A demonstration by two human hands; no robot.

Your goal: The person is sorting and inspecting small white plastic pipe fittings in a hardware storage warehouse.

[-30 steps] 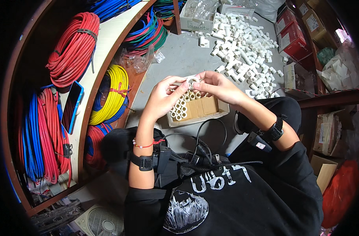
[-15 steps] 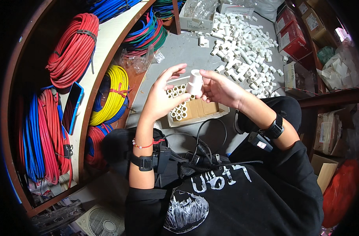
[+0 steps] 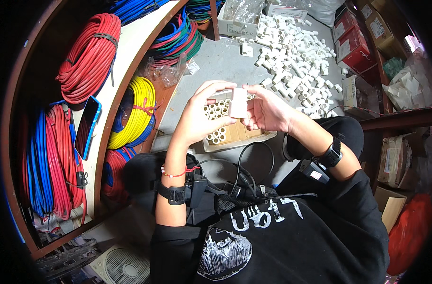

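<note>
1. My lap is closest to me. A black cable loops there, on my side of the cardboard box.
2. The cardboard box lies on the grey floor in front of my knees. White pipe pieces stand on end in it in neat rows, I think so that more can fit.
3. Just above the box I hold one white fitting up in the air.
4. My left hand curls over it from the left, fingertips on its top edge.
5. My right hand pinches it from the right side. Both hands are closed on it, so it stays still and I can see it well.
6. Past the box, a big heap of loose white fittings lies on the floor, easy to reach.
7. Left of the box is a yellow wire coil on a shelf. Farther left are a red wire coil and a blue phone.
8. Right of the heap stand red cartons.
</note>
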